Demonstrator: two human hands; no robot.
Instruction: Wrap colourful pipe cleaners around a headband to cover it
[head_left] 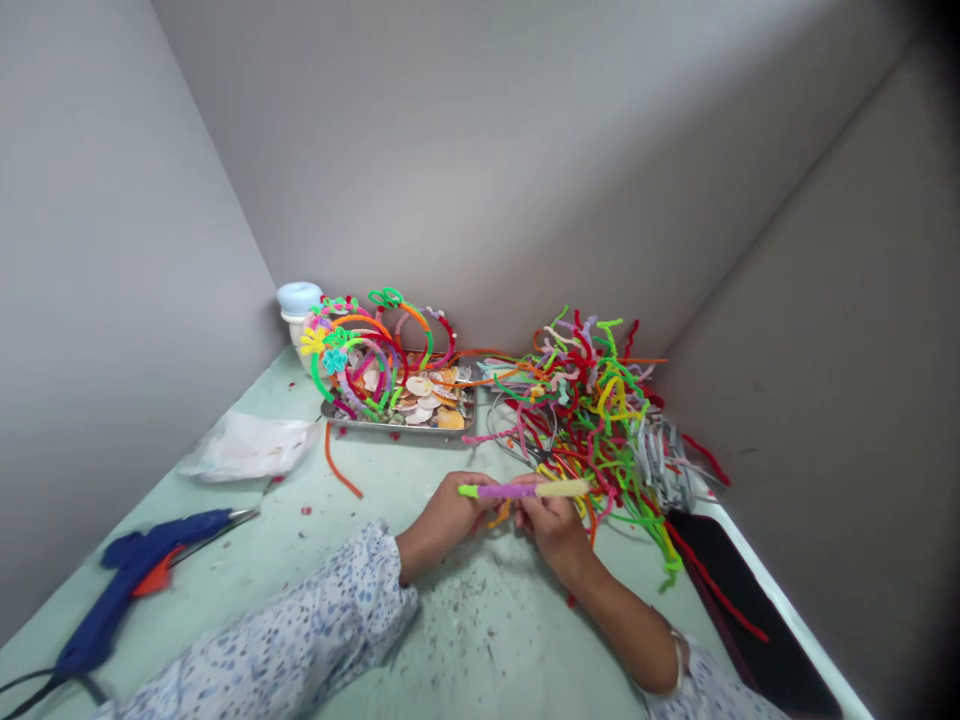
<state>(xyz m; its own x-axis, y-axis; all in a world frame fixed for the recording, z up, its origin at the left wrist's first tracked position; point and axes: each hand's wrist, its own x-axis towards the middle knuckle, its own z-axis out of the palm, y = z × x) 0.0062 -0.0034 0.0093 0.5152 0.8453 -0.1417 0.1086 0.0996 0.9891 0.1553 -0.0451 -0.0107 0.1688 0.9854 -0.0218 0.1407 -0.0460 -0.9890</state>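
Observation:
A fuzzy band [510, 491], green at the left end, purple in the middle and cream at the right, lies level across both hands. My left hand [450, 515] is closed round its green and purple part. My right hand [553, 525] pinches it where purple meets cream. A small orange piece [499, 515] shows between the hands, just below the band. Some fingertips are hidden behind the hands.
A metal tray [405, 430] holds shells and colourful fuzzy headbands [364, 350]. Tangled pipe cleaners [600, 400] lie right, by a dark flat object [757, 620]. A blue glue gun [127, 580], plastic bag [247, 447], blue-lidded container [300, 300] and orange strand [341, 465] are left.

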